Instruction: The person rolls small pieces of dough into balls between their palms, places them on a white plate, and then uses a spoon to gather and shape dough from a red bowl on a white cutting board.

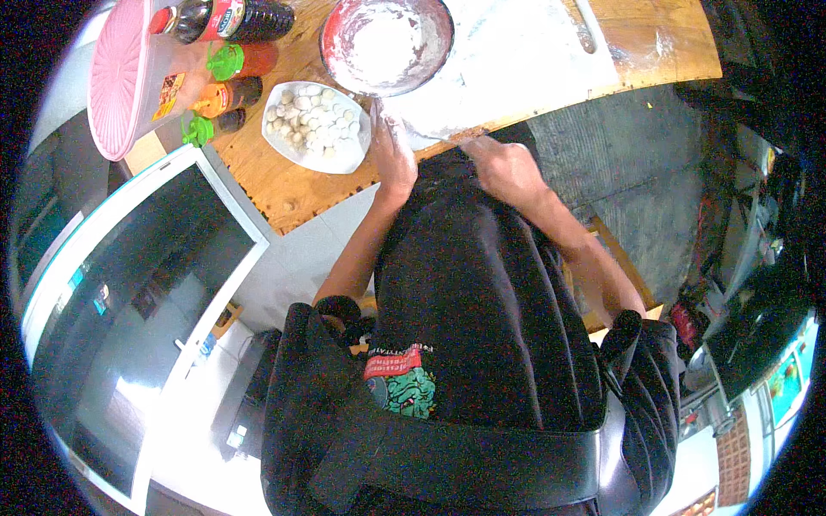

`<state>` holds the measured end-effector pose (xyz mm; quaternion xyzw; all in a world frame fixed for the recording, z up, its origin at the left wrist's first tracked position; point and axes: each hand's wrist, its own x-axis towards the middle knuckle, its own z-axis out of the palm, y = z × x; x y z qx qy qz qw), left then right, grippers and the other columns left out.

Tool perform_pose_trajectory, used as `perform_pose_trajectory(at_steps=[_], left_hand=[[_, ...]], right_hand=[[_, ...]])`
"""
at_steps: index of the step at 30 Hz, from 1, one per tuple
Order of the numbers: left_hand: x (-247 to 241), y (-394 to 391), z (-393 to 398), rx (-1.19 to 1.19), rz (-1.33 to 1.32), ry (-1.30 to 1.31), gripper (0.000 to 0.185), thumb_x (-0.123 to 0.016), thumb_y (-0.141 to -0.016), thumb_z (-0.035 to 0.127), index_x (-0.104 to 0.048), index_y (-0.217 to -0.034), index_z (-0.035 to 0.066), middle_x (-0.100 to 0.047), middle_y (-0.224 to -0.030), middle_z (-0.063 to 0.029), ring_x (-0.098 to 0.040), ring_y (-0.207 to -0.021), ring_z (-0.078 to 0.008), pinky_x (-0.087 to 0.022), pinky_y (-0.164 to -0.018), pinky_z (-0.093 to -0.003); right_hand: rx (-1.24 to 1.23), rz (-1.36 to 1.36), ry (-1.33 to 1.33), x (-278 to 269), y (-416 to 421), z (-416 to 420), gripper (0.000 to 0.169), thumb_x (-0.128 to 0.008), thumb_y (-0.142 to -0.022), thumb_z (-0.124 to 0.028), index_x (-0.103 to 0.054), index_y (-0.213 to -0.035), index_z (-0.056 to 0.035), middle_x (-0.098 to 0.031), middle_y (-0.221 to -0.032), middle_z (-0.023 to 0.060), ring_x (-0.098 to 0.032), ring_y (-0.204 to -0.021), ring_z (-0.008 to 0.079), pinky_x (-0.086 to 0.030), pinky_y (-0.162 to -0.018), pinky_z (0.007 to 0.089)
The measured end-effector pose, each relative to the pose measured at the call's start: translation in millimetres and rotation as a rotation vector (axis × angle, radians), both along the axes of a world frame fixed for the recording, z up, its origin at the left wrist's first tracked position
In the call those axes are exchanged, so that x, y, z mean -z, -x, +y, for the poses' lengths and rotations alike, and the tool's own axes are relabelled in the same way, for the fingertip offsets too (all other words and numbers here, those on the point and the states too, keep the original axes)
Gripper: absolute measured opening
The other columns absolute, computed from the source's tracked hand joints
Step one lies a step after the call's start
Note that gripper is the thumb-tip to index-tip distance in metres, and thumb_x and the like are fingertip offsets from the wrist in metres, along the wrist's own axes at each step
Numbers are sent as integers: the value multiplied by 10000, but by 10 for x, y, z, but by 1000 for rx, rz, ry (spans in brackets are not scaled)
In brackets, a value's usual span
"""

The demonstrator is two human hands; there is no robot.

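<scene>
My left hand (393, 145) is at the table's front edge, its fingers reaching towards the rim of a round bowl (335, 48) dusted with white powder. Whether they touch the rim cannot be told. Left of that hand stands a white dish (274, 143) of small pale round pieces. My right hand (506, 164) has curled fingers at the wooden table's edge (452, 143), by the near side of a flour-dusted white board (548, 58); whether it grips anything cannot be told.
At the left of the wooden table stand a dark sauce bottle (258, 20), smaller bottles with green (226, 62) and orange (210, 99) caps, and a clear container with a pink ribbed lid (119, 77). A white-framed glass panel (222, 193) is near the table's left corner.
</scene>
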<state>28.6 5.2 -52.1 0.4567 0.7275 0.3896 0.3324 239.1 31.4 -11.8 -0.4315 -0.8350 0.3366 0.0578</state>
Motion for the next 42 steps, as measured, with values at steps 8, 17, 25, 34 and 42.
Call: perform_pose_trajectory(at_steps=[8, 17, 25, 34, 42], left_hand=[[-73, -88, 36, -48, 48, -11, 537, -301, -1030, 275, -330, -1394, -120, -351, -1446, -303, -323, -1360, -407, -224, -1141, -416], [-29, -47, 102, -139, -29, -142, 536, -326, -1024, 293, -385, -1369, -114, -387, -1439, -271, -350, -1354, -357, -233, -1131, -402], [-57, -99, 70, -170, -66, 34, 498, -358, -1013, 232, -385, -1358, -127, -396, -1431, -277, -365, -1343, -365, -256, -1118, -410], [79, -75, 15, -124, -17, 21, 486, -375, -1001, 200, -375, -1364, -124, -407, -1417, -284, -411, -1303, -373, -279, -1102, -418], [-76, -181, 86, -182, -94, -16, 473, -397, -987, 230, -455, -1322, -99, -420, -1404, -265, -365, -1322, -380, -243, -1127, -422]], right_hand=[[107, -1, -104, -25, -392, 254, 345, -535, -829, -12, -608, -1158, -85, -668, -932, 178, -669, -753, 348, -557, -638, 440], [98, -11, -104, 57, 271, 228, 220, -533, -818, -44, -596, -1029, -30, -655, -887, 178, -654, -707, 370, -544, -615, 464], [376, -104, -164, -9, -345, 384, 212, -541, -838, -42, -616, -1036, -50, -652, -788, 191, -659, -713, 370, -536, -600, 462], [134, 30, -122, 113, -65, 75, 215, -516, -815, -31, -608, -1009, -45, -651, -852, 176, -656, -678, 356, -535, -586, 467], [256, -152, -182, -92, -481, 627, 112, -513, -831, -27, -588, -913, -43, -648, -783, 194, -655, -712, 379, -537, -598, 465]])
